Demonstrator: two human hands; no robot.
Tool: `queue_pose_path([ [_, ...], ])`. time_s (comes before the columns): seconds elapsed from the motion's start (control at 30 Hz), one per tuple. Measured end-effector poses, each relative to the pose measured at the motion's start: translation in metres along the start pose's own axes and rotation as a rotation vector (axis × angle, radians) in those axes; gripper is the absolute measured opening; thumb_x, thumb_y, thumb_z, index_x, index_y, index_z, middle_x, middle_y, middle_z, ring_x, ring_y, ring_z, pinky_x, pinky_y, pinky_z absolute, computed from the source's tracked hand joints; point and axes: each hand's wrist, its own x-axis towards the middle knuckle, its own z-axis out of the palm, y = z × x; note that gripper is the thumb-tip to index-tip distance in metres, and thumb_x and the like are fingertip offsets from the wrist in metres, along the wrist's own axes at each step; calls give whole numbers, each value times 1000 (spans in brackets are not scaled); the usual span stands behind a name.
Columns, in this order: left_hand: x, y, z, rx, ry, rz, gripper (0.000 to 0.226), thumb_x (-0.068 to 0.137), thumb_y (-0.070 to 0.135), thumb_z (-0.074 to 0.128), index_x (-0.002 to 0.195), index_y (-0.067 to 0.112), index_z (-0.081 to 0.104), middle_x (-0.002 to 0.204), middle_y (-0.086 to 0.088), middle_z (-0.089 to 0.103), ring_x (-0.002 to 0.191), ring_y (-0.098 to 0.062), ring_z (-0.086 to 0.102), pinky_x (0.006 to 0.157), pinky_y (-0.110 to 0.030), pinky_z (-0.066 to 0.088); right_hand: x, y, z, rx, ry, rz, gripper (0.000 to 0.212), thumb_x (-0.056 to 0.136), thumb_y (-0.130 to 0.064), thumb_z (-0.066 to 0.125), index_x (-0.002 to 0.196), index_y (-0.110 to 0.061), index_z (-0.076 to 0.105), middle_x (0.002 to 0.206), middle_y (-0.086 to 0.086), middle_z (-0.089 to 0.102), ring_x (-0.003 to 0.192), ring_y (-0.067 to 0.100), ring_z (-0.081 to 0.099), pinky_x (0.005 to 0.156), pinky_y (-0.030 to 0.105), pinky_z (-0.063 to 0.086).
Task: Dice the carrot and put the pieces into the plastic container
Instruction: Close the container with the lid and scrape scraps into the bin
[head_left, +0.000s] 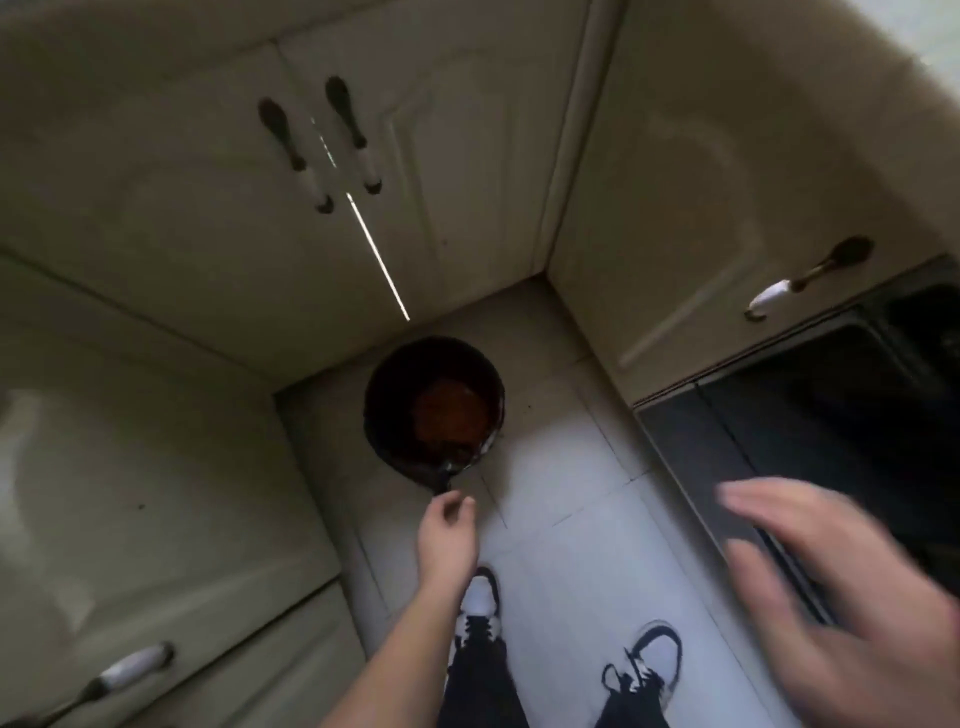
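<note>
1. Hovering nearest, blurred: right hand (831, 582), fingers spread, holding nothing.
2. Reaching down: left hand (448, 535), fingertips pinching a thin dark strip at the bin's (384, 415) rim — probably the liner.
3. Sitting inside — orange scraps (449, 415), likely carrot peel; light, limp, slippery.
4. Not showing anywhere: carrot, container.

Pale tiled floor (566, 467) in a cabinet corner

A round dark bin (434, 410) with orange contents stands at its twelve o'clock end; two black-and-white sneakers (480, 597) at six.
</note>
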Motion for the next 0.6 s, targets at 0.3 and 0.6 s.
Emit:
queue_pose_path([
  [0.3,89,-34,-12,-104,-50,-222,32,103,33,57,127,13,61,124,-11,66,115,-27,61,103,-39,48,118,17,289,159,-542,774,85,88,-51,59,148,-4,21,145,20,42,129,37,46,103,41,43],
  [0.6,104,-59,-24,-191,-7,-358,58,101,38,59,149,10,41,126,-6,59,115,-23,60,112,-47,43,134,45,334,539,-187,1052,28,90,-2,47,108,-19,60,104,10,63,55,27,64,56,50,60],
])
